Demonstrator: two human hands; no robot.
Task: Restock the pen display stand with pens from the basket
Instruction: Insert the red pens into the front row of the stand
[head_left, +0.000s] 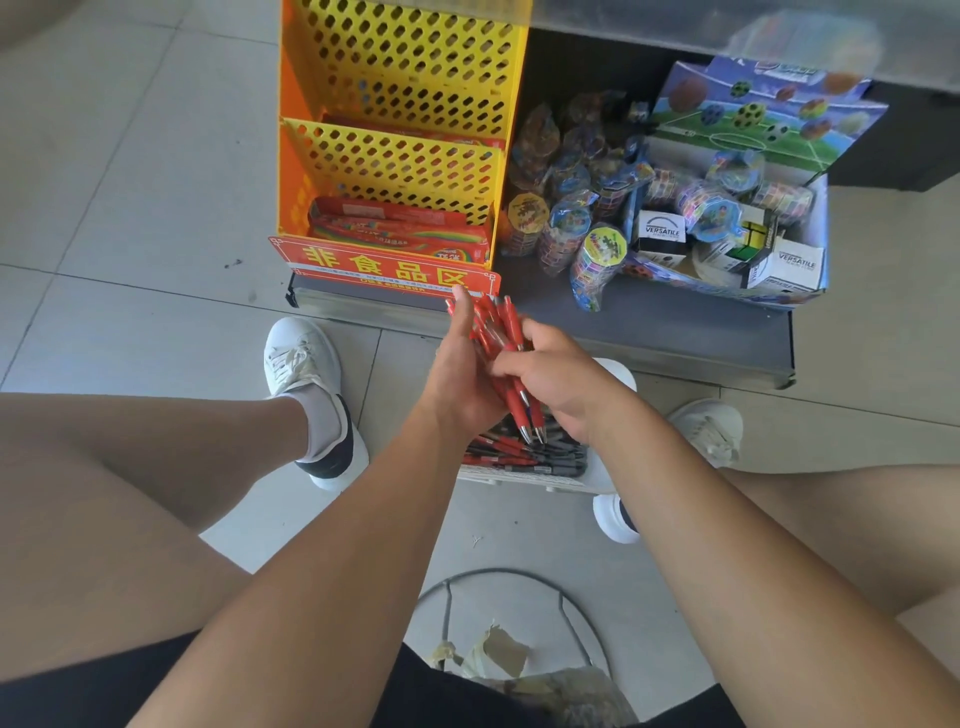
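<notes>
A bundle of red pens (501, 332) is held between both hands above the basket, tips pointing down toward me. My left hand (462, 374) cradles the bundle from the left, thumb up along it. My right hand (558, 382) grips the pens from the right, fingers curled round them. Below the hands, the white basket (524, 480) holds several more red and dark pens (519, 454). The yellow and orange perforated display stand (400, 135) rises ahead on the low shelf, with red boxes (400, 231) in its lower tier.
A red sign with Chinese characters (384, 265) fronts the stand. To its right, wrapped toys (576, 208) and a blue toy carton (737, 208) crowd the grey shelf (675, 332). My white shoes (304, 364) flank the basket. A wire ring with crumpled paper (498, 654) lies near me.
</notes>
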